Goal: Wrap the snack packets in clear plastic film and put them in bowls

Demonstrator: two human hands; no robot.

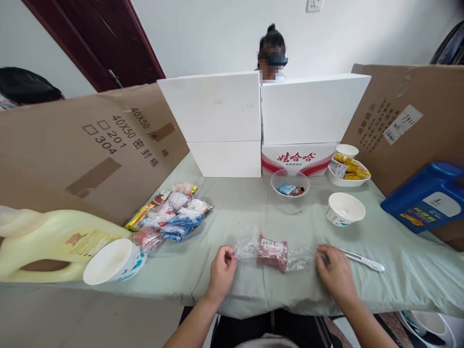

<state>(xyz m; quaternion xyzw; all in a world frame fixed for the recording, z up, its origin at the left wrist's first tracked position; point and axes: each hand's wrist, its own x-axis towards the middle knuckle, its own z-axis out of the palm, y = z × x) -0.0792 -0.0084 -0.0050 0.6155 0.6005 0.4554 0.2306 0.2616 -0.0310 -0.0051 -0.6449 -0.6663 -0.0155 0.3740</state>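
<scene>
the left hand (224, 270) pinches one end of the clear wrap (299, 258) around a red packet (272, 252); the right hand (335, 273) curls at the other end (whether it truly grips the film, i cannot tell); the packet lies between them, near the front of the cloth-covered table (239, 208); the work on it seems barely begun, since the red contents look fully enclosed and no tear shows; a heap of packets (177, 212) lies apart on the left, touched by neither hand; a clear bowl (290, 175) holds small wrapped pieces, and a white dish (348, 182) holds yellow packets (354, 169); a white knife (364, 261) rests just beside the right hand; white boxes (221, 111) stand stacked at the back, brown cardboard (72, 140) at the sides; beyond are a person (271, 46), a white wall (203, 29) and a dark red door (105, 43)
</scene>
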